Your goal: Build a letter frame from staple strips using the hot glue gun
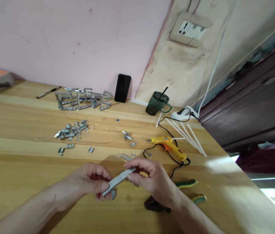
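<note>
At the lower centre of the frame I have a flat grey strip (pixel 119 179) grasped at both ends: my left hand (pixel 93 180) pinches its lower-left end between thumb and fingers, and my right hand (pixel 149 174) pinches its upper-right end. The strip slants up to the right, above the wooden table (pixel 25 175). Lower right of centre, partly hidden by my right forearm, lie pliers (pixel 186 184) with green and yellow handles. Farther up, right of centre, I see a yellow glue gun (pixel 161 140) with its nozzle pointing left, white sticks (pixel 187 137) lying just beside it. Left of centre, small grey pieces (pixel 75 130) sit in a loose heap, a few strays nearer to me. Beyond the heap I find grey frame-like structures (pixel 79 97), with a pen (pixel 48 92) to their left. A black phone (pixel 123 87) leans on the pink wall (pixel 79 39); right of it, a green mug (pixel 155 104) stands near a white power strip (pixel 177 116). At the upper right I make out a wall socket panel (pixel 192 31)
</note>
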Available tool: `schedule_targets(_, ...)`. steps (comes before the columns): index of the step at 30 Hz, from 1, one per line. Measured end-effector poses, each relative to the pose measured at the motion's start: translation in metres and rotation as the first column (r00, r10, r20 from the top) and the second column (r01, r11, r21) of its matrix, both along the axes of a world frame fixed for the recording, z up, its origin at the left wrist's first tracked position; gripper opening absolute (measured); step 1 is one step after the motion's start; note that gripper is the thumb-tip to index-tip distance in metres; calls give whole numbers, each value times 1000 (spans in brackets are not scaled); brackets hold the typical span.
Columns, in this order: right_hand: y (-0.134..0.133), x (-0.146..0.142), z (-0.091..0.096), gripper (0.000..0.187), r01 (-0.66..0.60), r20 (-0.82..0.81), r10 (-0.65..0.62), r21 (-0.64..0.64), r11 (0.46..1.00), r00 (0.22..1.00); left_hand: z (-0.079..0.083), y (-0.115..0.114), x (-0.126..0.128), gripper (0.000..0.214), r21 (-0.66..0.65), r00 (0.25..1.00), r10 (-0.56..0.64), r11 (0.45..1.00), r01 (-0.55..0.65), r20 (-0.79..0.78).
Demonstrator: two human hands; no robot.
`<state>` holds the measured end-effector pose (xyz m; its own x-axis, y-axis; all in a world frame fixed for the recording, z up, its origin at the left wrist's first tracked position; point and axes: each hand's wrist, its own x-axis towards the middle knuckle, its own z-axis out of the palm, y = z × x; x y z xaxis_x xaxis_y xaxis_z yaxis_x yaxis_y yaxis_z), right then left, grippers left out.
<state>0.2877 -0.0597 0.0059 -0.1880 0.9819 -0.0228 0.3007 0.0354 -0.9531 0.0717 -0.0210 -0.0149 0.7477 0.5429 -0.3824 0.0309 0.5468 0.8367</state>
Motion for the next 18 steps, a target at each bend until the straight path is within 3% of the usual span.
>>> schedule_targets(4, 1, -1, -1, 27, 43, -122, -52, -72, 996, 991, 4, -2, 2, 28, 55, 999, 20, 998, -18, -37)
schedule_targets(8, 1, -5, -3, 46, 86, -292, -129, -158, 984, 948, 0, -4, 4, 27, 15, 998, 70, 997, -70, 10)
schedule_targets(14, -2, -23, -9, 27, -145, -355, 75, -174, 974, 932, -6, -9, 8, 29, -30, 988, 119, 993, -116, 96)
schedule_targets(18, -6, -35, -14, 16, -141, -365, 91, -110, 984, 926, -6, -10, 8, 31, -53, 988, 145, 988, -142, 56)
